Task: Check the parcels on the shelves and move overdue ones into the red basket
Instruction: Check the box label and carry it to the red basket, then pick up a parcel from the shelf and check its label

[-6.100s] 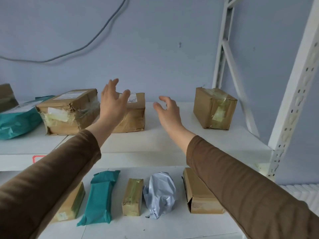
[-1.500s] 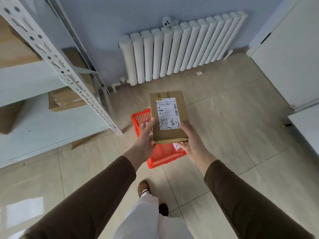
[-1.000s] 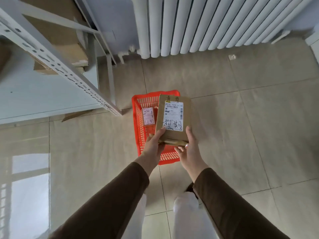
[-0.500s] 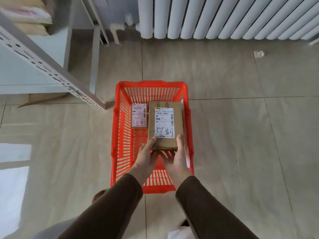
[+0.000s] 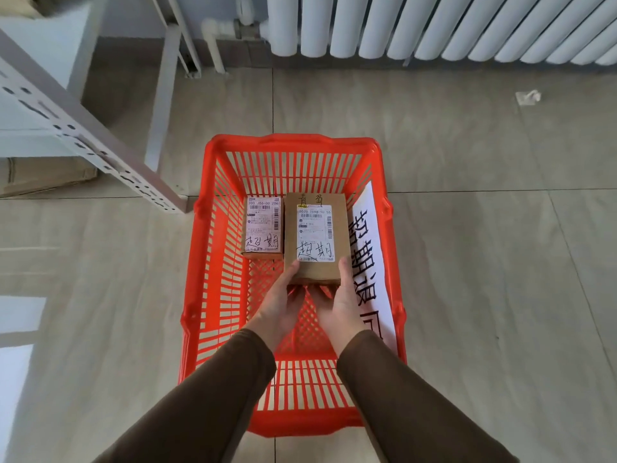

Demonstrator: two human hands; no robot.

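Head view looks straight down into the red basket (image 5: 197,262), which stands on the tiled floor (image 5: 484,262) with its long axis running away from the person toward the radiator (image 5: 434,25). Both hands reach into it and hold the cardboard parcel (image 5: 315,238) by its near end: the left hand (image 5: 280,300) has its thumb on the parcel's left near corner with fingers curled beneath, and the right hand (image 5: 344,297) has its thumb on the right near edge, fingers likewise tucked under. The parcel lies flat, label up, its long axis parallel to the basket's, far end pointing at the radiator; whether its underside already rests on the basket's bottom cannot be told. Its white label (image 5: 315,233) carries printed codes and large handwritten characters at the near end. Just beside it on the left, touching or nearly so, lies a smaller parcel (image 5: 262,228), also label up and aligned the same way, in the far half of the basket. A white paper sign (image 5: 370,248) with big black characters lines the basket's right inner wall. Left of the basket stands the white shelf post (image 5: 83,142), with flat cardboard (image 5: 46,177) under the shelf.
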